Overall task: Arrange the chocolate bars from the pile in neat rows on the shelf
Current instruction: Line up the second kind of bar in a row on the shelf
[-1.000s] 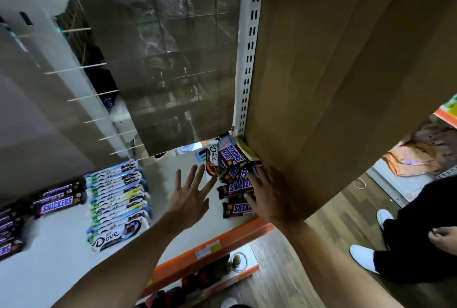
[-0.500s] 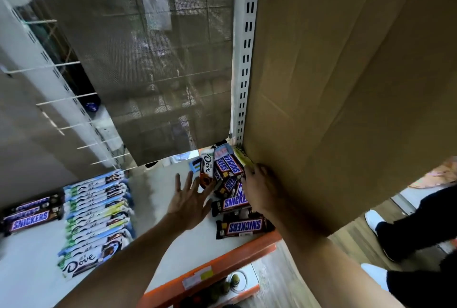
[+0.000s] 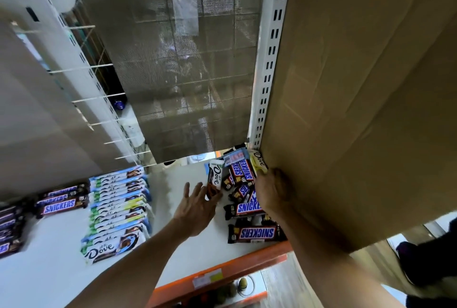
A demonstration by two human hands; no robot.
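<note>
A jumbled pile of Snickers and Dove bars [image 3: 241,179] lies at the back right corner of the white shelf [image 3: 173,253]. My right hand [image 3: 272,192] is on top of the pile beside a yellow Dove bar [image 3: 258,163]; its fingers curl down out of sight. With its fingers straight and spread, my left hand [image 3: 195,206] reaches the lower end of a white Dove bar [image 3: 215,179] that leans on the pile's left side. One Snickers bar [image 3: 257,233] lies apart near the shelf front. A neat row of Dove bars [image 3: 116,211] and rows of Snickers [image 3: 61,202] fill the left.
A large cardboard sheet [image 3: 358,109] stands against the right side, just above my right hand. A mesh panel [image 3: 178,65] backs the shelf beside a slotted white upright [image 3: 268,67]. The shelf front has an orange edge [image 3: 222,268]. Another person's dark clothing [image 3: 425,260] shows at lower right.
Both hands have moved further into the pile. My right hand has gone up toward the yellow Dove bar, and my left hand has closed in on the white Dove bar.
</note>
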